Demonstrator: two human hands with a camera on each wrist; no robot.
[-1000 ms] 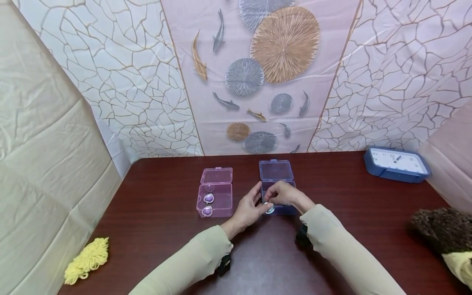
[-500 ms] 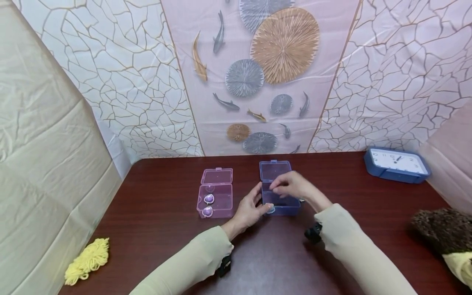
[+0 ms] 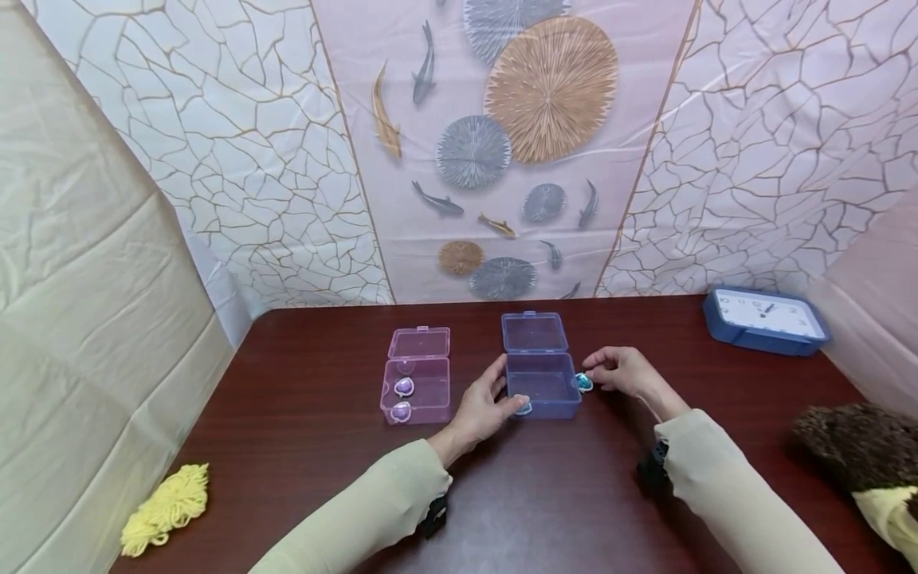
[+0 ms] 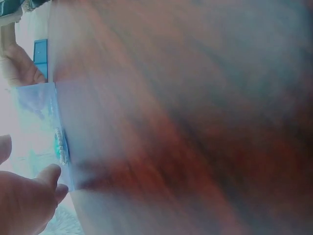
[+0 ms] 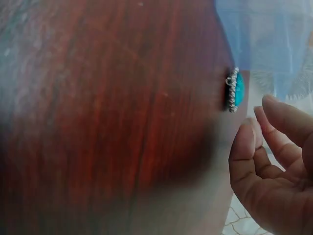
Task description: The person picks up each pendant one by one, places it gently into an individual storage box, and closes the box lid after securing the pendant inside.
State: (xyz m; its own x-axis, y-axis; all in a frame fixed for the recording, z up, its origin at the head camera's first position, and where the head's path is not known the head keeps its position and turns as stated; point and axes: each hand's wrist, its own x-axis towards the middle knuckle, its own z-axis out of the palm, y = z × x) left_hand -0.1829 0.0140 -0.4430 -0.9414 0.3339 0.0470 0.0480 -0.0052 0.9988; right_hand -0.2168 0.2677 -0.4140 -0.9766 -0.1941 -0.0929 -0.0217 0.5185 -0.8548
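Note:
In the head view, my left hand (image 3: 482, 410) holds the left side of a blue translucent plastic box (image 3: 543, 408), thumb at the front left corner, fingers along the left wall. Close by that thumb is a pale teal charm with a beaded edge (image 3: 525, 408), against the box's front. My right hand (image 3: 631, 379) is at the box's right with nothing in its fingers. Its fingertips are just beside a teal gem charm (image 3: 584, 382) at the right wall. In the right wrist view, that charm (image 5: 238, 90) has a silver beaded rim with a small ring, apart from my fingers.
Left of the blue box stands an open pink translucent box (image 3: 430, 391) with purple charms (image 3: 404, 387). A blue clock (image 3: 767, 320) is at the back right. Yellow yarn (image 3: 168, 510) lies at the front left, a brown fluffy thing (image 3: 857, 446) at the right edge.
My right hand has moved out from over the blue box to its right side, beside the teal charm. The left hand stays on the box.

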